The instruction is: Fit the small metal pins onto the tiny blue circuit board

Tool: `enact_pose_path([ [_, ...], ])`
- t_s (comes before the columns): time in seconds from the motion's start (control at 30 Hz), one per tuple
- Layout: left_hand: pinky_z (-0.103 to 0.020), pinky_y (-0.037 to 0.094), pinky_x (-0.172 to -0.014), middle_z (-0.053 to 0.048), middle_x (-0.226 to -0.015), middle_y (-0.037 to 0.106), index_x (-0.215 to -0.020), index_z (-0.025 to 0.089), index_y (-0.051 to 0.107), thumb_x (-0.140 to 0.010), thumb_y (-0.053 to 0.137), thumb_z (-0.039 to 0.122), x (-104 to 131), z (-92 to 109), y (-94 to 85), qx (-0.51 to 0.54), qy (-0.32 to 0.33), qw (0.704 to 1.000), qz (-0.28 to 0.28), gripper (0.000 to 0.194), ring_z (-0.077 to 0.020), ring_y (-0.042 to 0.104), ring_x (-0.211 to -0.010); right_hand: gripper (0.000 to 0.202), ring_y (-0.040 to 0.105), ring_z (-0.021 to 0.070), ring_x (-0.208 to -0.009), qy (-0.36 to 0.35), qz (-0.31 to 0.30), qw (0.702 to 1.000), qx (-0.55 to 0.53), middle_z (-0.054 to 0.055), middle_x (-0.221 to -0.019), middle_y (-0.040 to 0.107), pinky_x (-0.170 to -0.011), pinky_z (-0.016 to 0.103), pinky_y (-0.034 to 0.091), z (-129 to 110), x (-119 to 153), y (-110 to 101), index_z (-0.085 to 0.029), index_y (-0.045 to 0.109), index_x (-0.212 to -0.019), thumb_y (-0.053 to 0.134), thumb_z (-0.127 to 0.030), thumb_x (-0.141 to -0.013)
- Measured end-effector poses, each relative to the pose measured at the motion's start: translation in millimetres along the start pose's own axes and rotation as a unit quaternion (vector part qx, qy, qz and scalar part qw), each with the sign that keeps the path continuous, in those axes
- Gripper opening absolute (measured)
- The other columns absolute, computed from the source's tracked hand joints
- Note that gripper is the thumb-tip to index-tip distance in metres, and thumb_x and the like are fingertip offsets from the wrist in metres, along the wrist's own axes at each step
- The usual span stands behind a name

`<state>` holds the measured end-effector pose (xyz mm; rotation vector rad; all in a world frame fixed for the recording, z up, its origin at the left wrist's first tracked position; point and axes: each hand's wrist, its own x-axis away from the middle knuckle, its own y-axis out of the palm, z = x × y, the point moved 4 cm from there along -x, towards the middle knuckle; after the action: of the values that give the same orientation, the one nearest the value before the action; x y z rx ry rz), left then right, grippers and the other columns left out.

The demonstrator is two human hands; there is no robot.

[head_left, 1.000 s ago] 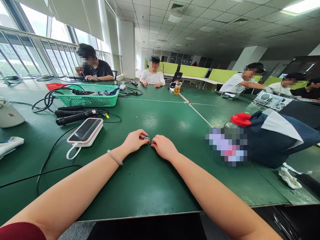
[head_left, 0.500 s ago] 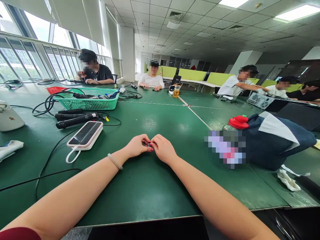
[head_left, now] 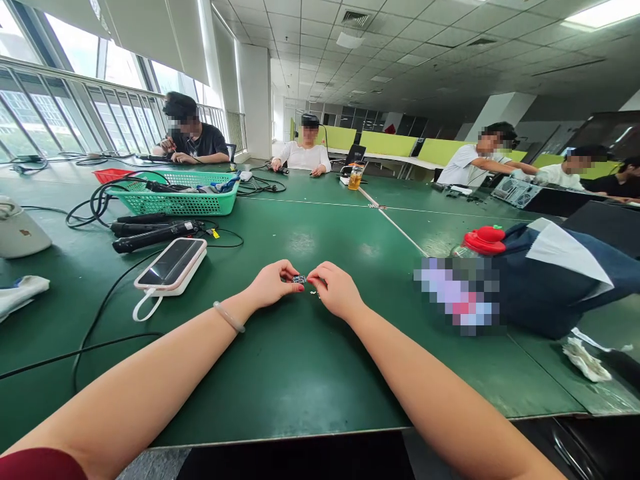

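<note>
Between the thumb and fingers of my left hand (head_left: 278,283) is a small dark part with light markings (head_left: 299,279), too small to make out in detail. Just right of it, my right hand (head_left: 334,289) is pinched closed, its fingertips near the part; whether they hold anything is hidden. Tiny white bits (head_left: 314,293) show under my right fingertips. Both hands are over the green table (head_left: 280,387), and a pale bangle circles my left wrist.
A phone on a white power bank (head_left: 173,267), black handles (head_left: 155,235) and a green basket (head_left: 175,197) are at left. A dark blue bag (head_left: 545,287) and red-lidded bottle (head_left: 484,240) stand at right. Several people sit around the table.
My hands have moved slightly apart, so the small dark part in my left fingers shows more. White bits now show below my right fingertips.
</note>
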<state>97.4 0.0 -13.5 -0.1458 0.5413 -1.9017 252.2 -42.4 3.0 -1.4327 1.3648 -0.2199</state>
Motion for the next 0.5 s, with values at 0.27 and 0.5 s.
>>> enact_pose_path([
  [0.27, -0.028, 0.045, -0.065, 0.000, -0.071, 0.063, -0.077, 0.019, 0.056, -0.056, 0.073, 0.035, -2.0, -7.2, -9.4, -0.087, -0.042, 0.994, 0.060, 0.030, -0.0166, 0.060, -0.068, 0.015, 0.054, 0.0146, -0.081, 0.051, -0.103, 0.991, 0.069, 0.003, -0.085, 0.057, -0.072, 0.026, 0.042, 1.8, 0.9, 20.4, -0.020, 0.065, -0.085, 0.058, -0.034, -0.082],
  [0.5, -0.029, 0.046, -0.066, 0.000, -0.072, 0.064, -0.076, 0.019, 0.056, -0.057, 0.072, 0.032, -0.7, -6.3, -8.5, -0.088, -0.041, 0.994, 0.057, 0.027, -0.0169, 0.061, -0.070, 0.011, 0.053, 0.0159, -0.082, 0.055, -0.091, 0.987, 0.118, 0.004, -0.083, 0.057, -0.074, 0.027, 0.041, 1.7, -5.0, 33.0, -0.019, 0.062, -0.079, 0.055, -0.025, -0.084],
])
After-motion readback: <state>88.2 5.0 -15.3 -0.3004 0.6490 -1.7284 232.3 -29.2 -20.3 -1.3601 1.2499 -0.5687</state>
